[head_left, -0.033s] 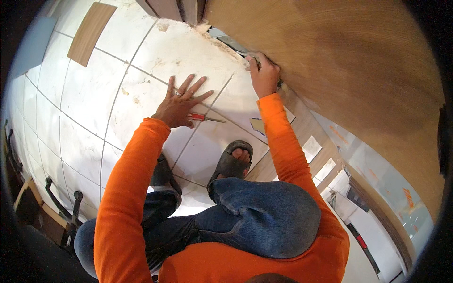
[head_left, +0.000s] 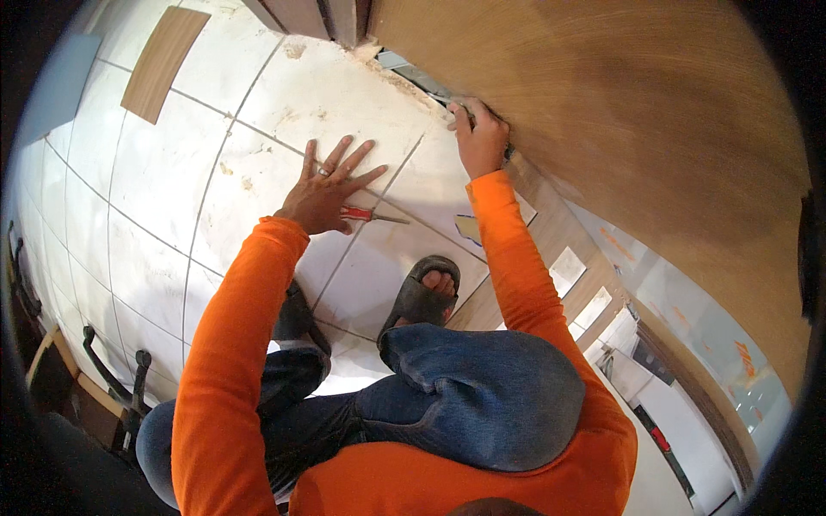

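Observation:
My left hand (head_left: 320, 193) lies flat on the white tiled floor (head_left: 258, 185) with its fingers spread and a ring on one finger. A small red-handled tool with a thin, tapering metal shaft (head_left: 370, 215) rests on the tiles by the thumb; the hand hides the handle's end. At the bottom edge of a large brown wood-grain panel (head_left: 602, 103), my right hand (head_left: 483, 142) has its thumb and fingers curled. What they pinch, at the dark gap (head_left: 422, 82) between floor and panel, is too hidden to name.
A wood-grain plank piece (head_left: 165, 64) lies at the far left beside a blue-grey sheet (head_left: 62, 86). My sandalled foot (head_left: 428, 297) stands near a small yellowish scrap (head_left: 467, 228). Black curved metal legs (head_left: 129, 378) are at lower left. A red-and-black tool (head_left: 660, 440) lies at lower right.

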Available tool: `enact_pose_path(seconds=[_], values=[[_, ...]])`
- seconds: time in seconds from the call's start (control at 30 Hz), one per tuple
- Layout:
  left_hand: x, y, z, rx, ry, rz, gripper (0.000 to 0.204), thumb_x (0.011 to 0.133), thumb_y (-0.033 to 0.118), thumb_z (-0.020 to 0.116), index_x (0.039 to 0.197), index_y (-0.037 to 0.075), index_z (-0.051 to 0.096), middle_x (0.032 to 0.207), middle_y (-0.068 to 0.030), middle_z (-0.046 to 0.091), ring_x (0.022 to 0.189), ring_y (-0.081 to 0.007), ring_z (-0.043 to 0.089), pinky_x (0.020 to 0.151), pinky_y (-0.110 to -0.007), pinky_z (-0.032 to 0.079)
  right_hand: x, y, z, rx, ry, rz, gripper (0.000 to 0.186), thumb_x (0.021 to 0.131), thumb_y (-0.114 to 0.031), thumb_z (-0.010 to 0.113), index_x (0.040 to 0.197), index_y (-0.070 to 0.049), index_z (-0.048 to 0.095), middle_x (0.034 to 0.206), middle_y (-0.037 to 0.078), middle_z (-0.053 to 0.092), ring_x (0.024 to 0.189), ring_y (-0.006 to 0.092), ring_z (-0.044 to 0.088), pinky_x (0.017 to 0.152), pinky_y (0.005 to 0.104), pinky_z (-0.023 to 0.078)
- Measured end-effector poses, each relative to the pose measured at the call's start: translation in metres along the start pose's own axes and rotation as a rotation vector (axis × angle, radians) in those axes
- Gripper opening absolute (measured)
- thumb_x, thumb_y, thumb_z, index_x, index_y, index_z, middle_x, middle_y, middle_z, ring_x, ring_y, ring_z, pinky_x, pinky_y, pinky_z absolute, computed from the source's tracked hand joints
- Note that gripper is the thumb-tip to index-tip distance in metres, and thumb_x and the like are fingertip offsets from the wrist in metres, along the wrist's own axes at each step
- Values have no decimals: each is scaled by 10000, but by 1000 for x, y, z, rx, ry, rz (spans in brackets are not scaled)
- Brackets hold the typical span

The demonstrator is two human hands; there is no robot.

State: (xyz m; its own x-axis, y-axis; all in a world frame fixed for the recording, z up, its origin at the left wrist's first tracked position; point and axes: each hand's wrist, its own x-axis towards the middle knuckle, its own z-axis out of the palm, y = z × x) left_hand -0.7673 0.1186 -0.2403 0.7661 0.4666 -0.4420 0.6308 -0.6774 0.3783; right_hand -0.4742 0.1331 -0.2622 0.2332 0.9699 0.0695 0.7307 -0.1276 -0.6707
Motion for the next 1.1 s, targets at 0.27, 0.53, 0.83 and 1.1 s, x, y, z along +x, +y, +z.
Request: enact_pose_path(seconds=[0.27, 0.53, 0.83, 1.1], values=[[2, 1, -3, 19, -5, 1, 1341, 503, 525, 924, 1600, 373, 169, 1693, -55, 21, 1551, -359, 45, 1151, -754, 120, -14, 15, -2, 72, 192, 15, 156, 892, -203, 712, 953, -59, 721, 847, 152, 732, 745, 313, 720, 697, 387, 554], [3, 3, -2, 32, 7, 18, 1352, 500, 543, 921, 1603, 366, 160, 1692, -51, 24, 1547, -366, 66, 1148, -752, 138, 15, -16, -1, -177, 114, -224, 141, 893, -189, 691, 887, -49, 700, 873, 156, 715, 774, 362, 682, 682, 430, 541], [2, 2, -1, 41, 27, 17, 1357, 492, 553, 916, 1603, 371, 158, 1693, -52, 37, 1548, -367, 59, 1149, -749, 143, 14, -13, 1, -287, 58, -236, 176, 901, -220, 664, 908, -45, 667, 803, 177, 692, 753, 391, 678, 685, 484, 538], [3, 2, 0, 23, 14, 12, 1358, 494, 540, 919, 1603, 375, 152, 1694, -47, 14, 1551, -363, 37, 1150, -754, 116, -17, 8, -8, 4, 98, 2, 115, 876, -168, 700, 941, -73, 692, 851, 162, 704, 767, 362, 692, 703, 429, 547]])
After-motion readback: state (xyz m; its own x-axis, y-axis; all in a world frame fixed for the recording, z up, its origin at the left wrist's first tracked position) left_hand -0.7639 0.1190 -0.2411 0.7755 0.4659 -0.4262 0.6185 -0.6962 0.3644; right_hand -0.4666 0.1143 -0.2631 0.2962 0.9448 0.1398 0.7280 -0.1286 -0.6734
